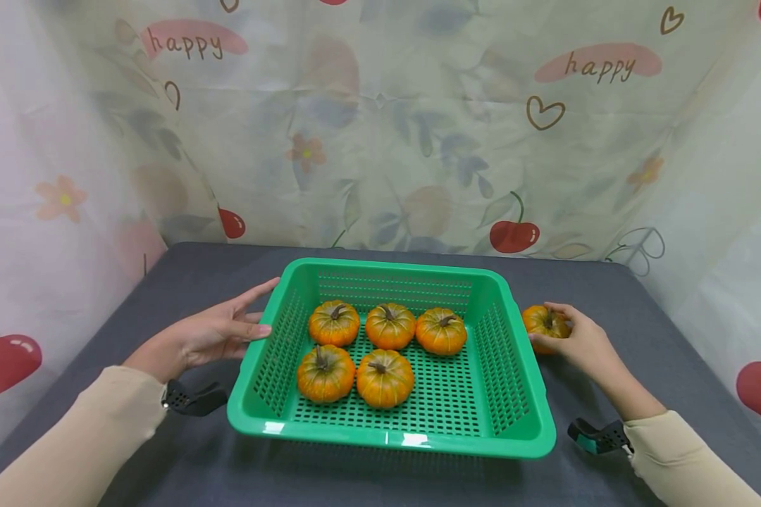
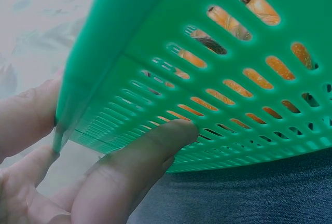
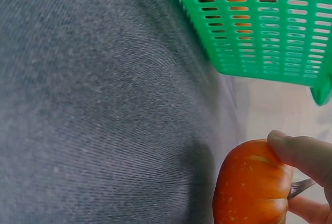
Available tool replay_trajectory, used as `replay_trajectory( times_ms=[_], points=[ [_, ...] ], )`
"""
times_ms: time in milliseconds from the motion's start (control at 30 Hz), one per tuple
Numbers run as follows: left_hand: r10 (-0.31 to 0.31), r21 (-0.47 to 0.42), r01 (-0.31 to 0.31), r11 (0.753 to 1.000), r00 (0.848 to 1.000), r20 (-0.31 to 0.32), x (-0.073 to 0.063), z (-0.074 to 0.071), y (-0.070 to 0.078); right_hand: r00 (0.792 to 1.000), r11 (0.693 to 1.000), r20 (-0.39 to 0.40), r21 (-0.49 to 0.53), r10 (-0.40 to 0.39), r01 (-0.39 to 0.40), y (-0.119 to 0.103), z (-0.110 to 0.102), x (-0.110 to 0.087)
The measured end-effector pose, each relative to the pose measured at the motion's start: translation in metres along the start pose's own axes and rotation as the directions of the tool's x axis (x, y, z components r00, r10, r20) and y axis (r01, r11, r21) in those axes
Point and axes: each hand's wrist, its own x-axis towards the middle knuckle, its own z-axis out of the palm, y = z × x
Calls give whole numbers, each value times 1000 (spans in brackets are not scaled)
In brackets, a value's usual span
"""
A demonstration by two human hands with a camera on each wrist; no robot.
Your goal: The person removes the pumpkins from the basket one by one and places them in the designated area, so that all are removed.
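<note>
A green plastic basket point(image 1: 387, 440) with slotted walls stands in the middle of the table. Several small orange pumpkins point(image 1: 390, 325) with dry stems sit inside it, three in the back row and two in front. My left hand point(image 1: 218, 334) holds the basket's left rim, with fingers against the slotted outer wall point(image 2: 218, 68) in the left wrist view. Just outside the basket's right side, my right hand point(image 1: 583, 341) grips another small pumpkin point(image 1: 541, 320) between thumb and fingers. In the right wrist view this pumpkin point(image 3: 251, 182) shows its stem pointing toward the palm.
A dark grey cloth point(image 1: 583, 282) covers the table. Behind and at both sides hangs a pale curtain point(image 1: 380, 141) printed with hearts, cherries and flowers. Inside the basket, the slotted floor point(image 1: 447, 394) shows at front right.
</note>
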Motion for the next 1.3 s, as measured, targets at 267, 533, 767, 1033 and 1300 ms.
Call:
replay_trajectory(
  times_ms=[267, 533, 767, 1033, 1300],
  points=[
    [-8, -9, 8, 1000, 1000, -16, 0, 0, 0, 1000, 1000, 11, -27, -14, 14, 3, 5, 2],
    [-7, -2, 7, 1000, 1000, -10, 0, 0, 0, 1000, 999, 26, -34, -10, 11, 4, 5, 4],
    [-1, 3, 1, 1000, 1000, 1, 0, -1, 0, 999, 999, 42, -45, -9, 11, 6, 5, 6],
    [-1, 8, 1, 1000, 1000, -1, 1, -1, -1, 999, 999, 50, -47, -16, 18, 7, 6, 7],
    [-3, 8, 3, 1000, 1000, -8, 1, -1, 0, 999, 999, 49, -45, -10, 12, 5, 6, 7]
  ],
)
